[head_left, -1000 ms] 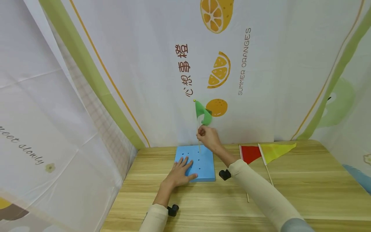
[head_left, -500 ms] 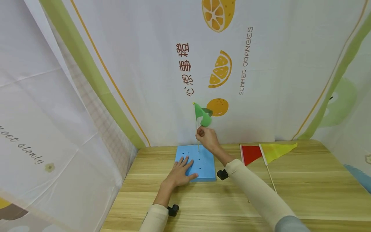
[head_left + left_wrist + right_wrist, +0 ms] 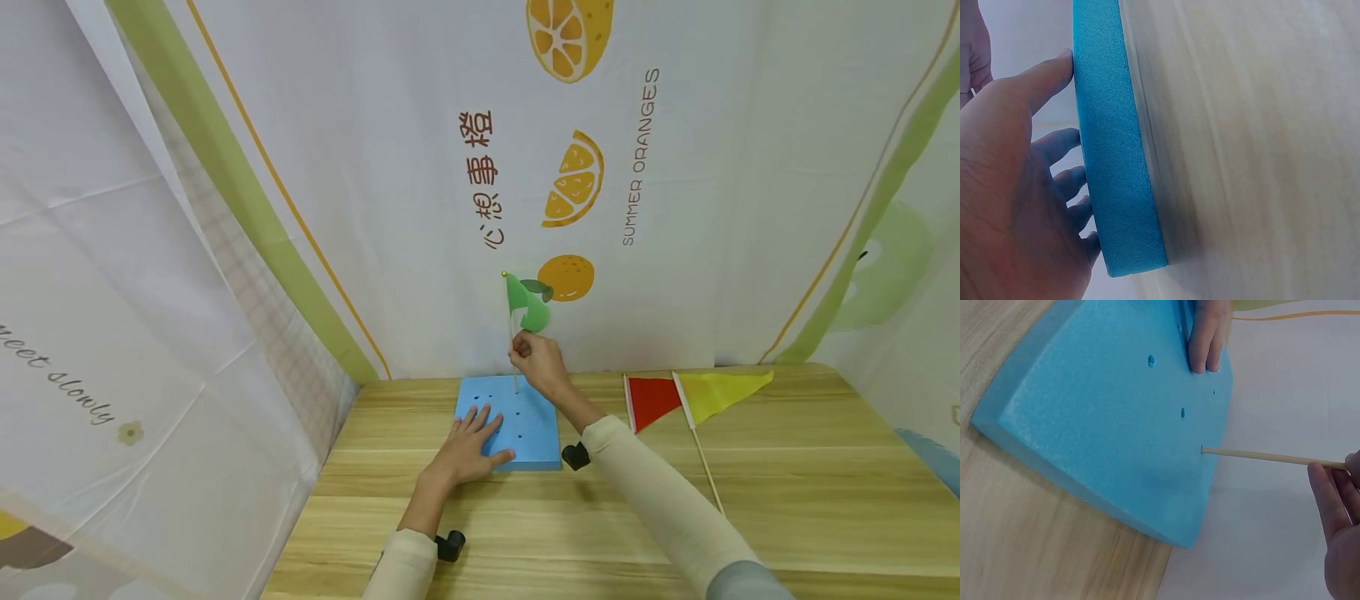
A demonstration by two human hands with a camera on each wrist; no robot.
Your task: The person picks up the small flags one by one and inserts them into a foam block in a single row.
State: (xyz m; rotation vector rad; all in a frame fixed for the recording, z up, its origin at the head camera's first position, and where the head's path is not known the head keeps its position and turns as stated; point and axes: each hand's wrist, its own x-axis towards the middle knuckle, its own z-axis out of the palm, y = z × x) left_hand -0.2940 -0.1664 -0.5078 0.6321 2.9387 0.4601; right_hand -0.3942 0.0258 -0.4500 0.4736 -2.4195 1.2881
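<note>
A blue foam block (image 3: 536,446) with several small holes lies on the table near its back edge. My left hand (image 3: 468,446) rests spread on its top, and in the left wrist view the fingertips press its upper face beside the thick blue side. Between thumb and fingers, my right hand (image 3: 543,360) pinches the wooden stick of a green and white flag (image 3: 532,311). That stick (image 3: 1260,455) stands nearly upright, its lower end in one of the far holes, as the right wrist view shows. How deep it sits cannot be seen.
A red flag (image 3: 651,400) and a yellow flag (image 3: 716,393) lie on the wooden table (image 3: 540,533) to the right; the right sleeve covers the red one's stick. Behind hangs a white curtain (image 3: 405,208) printed with oranges.
The green flag has come down slightly in my right hand, its stick's lower end moving from just over the hole into it. My left hand has stayed on the block.
</note>
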